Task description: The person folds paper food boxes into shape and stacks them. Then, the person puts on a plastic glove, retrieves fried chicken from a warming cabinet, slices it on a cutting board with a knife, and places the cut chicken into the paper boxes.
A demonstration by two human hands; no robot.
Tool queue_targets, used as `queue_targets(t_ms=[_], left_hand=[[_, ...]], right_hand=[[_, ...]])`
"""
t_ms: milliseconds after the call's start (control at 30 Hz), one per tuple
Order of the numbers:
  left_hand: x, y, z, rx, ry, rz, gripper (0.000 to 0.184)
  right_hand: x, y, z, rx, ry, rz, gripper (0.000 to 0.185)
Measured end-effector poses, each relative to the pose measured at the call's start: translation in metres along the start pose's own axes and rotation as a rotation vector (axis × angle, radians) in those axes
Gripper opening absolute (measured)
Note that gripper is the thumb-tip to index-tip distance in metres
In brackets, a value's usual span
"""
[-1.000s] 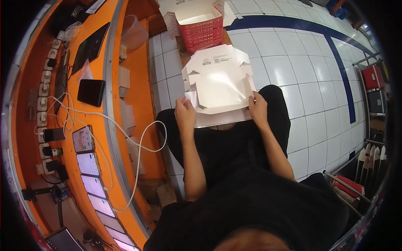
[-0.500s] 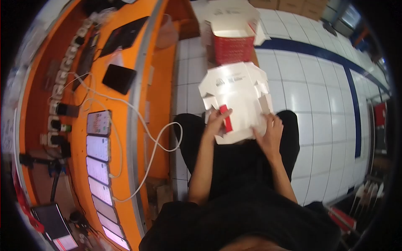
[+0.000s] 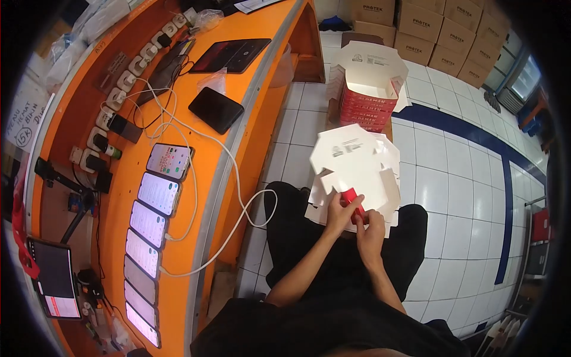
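Note:
A white cardboard box blank (image 3: 355, 169) with red outer faces lies over my lap, partly folded. My left hand (image 3: 340, 214) pinches a raised red flap (image 3: 351, 197) at its near edge. Close beside it, my right hand (image 3: 372, 233) has its fingers closed on the same near edge of the blank. More white cardboard shows under the blank on the right. Just beyond stands a stack of red and white folded boxes (image 3: 367, 108), the top one with its white lid up.
On the left, an orange counter (image 3: 205, 196) holds a row of phones (image 3: 159, 193), a black device (image 3: 216, 110), a tablet (image 3: 230, 55) and a power strip. A white cable (image 3: 239, 178) hangs over its edge. Brown cartons (image 3: 420, 25) are stacked at the back.
The view has shifted, showing more counter and the cartons. Both hands have come together at the near edge of the blank, which is now tilted, with a red flap folded up.

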State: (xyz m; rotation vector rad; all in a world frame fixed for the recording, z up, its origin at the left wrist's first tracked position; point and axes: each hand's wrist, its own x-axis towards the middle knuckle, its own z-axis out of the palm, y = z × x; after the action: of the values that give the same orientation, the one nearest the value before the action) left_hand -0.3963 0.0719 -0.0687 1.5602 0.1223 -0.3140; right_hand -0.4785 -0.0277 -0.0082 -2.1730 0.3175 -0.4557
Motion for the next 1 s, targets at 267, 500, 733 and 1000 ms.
queue_targets(t_ms=[267, 500, 733, 1000], left_hand=[[0.031, -0.009, -0.035, -0.232, 0.119, -0.109, 0.058], [0.060, -0.004, -0.072, 0.467, 0.108, -0.034, 0.043], [0.025, 0.015, -0.046, -0.045, 0.227, -0.179, 0.032], [0.015, 0.009, -0.048, -0.190, 0.258, -0.192, 0.034]], right_hand=[[0.003, 0.013, 0.011, 0.206, -0.216, 0.230, 0.019], [0.003, 0.013, 0.050, -0.081, -0.431, 0.218, 0.021], [0.010, 0.031, 0.078, 0.015, -0.374, 0.353, 0.029], [0.015, 0.039, 0.077, 0.082, -0.436, 0.413, 0.046]])
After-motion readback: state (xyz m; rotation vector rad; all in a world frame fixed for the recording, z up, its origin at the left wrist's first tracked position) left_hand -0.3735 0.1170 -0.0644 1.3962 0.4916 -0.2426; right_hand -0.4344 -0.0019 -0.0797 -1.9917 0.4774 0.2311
